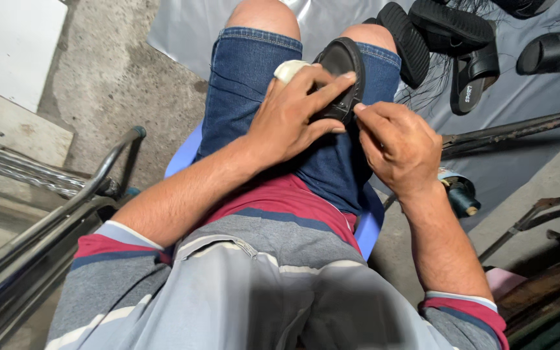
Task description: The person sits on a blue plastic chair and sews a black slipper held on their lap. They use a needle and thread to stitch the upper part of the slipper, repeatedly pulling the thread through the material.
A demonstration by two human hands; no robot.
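A black rubber sandal rests on my lap between my knees, over blue denim shorts. My left hand grips the sandal's side, with the forefinger stretched across its edge and a small white object tucked under the fingers. My right hand pinches at the sandal's lower rim with thumb and forefinger; what it pinches is too small to tell.
Several more black sandals lie on a grey sheet ahead on the right. A blue plastic stool is under me. Metal bars run at the left, dark rods at the right, a thread spool beside my right wrist.
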